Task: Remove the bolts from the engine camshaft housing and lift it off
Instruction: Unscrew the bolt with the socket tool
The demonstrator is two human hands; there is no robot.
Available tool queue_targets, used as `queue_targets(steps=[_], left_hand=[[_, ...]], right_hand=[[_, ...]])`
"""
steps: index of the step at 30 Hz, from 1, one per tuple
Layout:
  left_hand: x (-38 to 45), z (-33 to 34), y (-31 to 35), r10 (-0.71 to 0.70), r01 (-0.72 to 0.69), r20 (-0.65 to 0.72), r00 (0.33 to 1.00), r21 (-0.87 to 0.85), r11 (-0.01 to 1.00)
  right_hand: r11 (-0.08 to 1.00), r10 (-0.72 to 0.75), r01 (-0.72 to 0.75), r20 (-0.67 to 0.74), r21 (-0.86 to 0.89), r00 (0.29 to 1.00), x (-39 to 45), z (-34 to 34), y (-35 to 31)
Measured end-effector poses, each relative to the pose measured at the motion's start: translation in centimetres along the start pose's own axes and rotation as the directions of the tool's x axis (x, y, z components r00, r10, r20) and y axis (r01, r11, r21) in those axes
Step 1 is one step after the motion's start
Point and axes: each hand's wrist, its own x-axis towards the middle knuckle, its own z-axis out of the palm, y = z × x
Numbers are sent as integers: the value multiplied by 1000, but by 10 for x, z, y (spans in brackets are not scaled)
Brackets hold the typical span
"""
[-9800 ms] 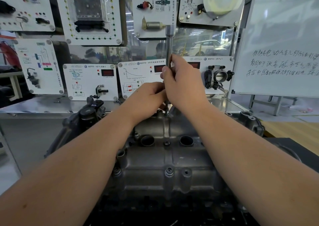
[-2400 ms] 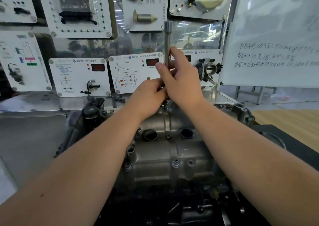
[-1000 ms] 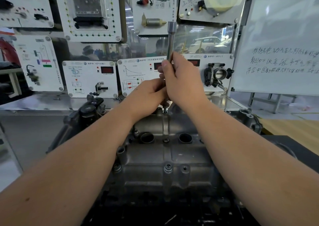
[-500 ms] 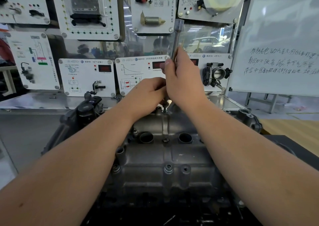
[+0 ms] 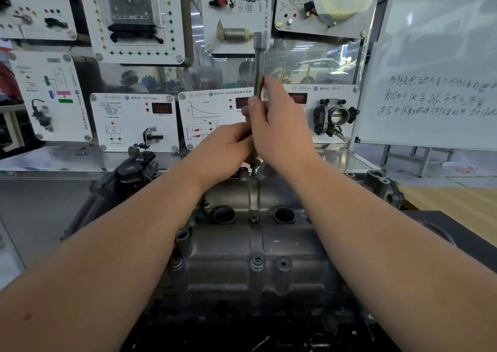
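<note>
The grey cast camshaft housing [image 5: 250, 247] lies in front of me on the engine. A long steel extension bar [image 5: 259, 64] stands upright over a bolt [image 5: 253, 169] at the housing's far edge. My right hand [image 5: 279, 126] grips the bar's middle, thumb on the left side. My left hand [image 5: 228, 147] is curled around the bar's lower end just above the bolt; the bar's tip is hidden by the fingers. Two more bolts show on the housing, one in the centre [image 5: 254, 219] and one near me [image 5: 257, 262].
Two round plug wells [image 5: 224, 214] open in the housing's middle. White training panels [image 5: 134, 122] with sensors line the wall behind. A whiteboard [image 5: 435, 64] stands at the right. A black engine part [image 5: 131, 174] sits at the housing's left, and a metal bench surface [image 5: 67, 161] runs behind.
The bar, tilted a little to the right half a second ago, stands upright again. Both hands keep their hold on it at the far bolt.
</note>
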Motion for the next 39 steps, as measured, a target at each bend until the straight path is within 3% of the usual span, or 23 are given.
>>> queue_targets(steps=[5, 14, 21, 26, 39], left_hand=[[0, -2, 2, 31, -30, -14, 999, 94, 995], [0, -1, 2, 6, -4, -38, 999, 53, 999], [0, -3, 3, 38, -36, -13, 999, 144, 989], [-1, -3, 3, 40, -36, -35, 999, 110, 993], [-2, -3, 7, 31, -30, -12, 999, 87, 996]], right_hand=[[998, 28, -27, -11, 64, 1000, 0, 0, 0], [999, -11, 11, 4, 33, 1000, 1, 1, 1], [998, -39, 38, 18, 44, 999, -1, 1, 2], [997, -42, 43, 16, -59, 999, 1, 1, 2], [996, -49, 49, 4, -76, 999, 0, 2, 4]])
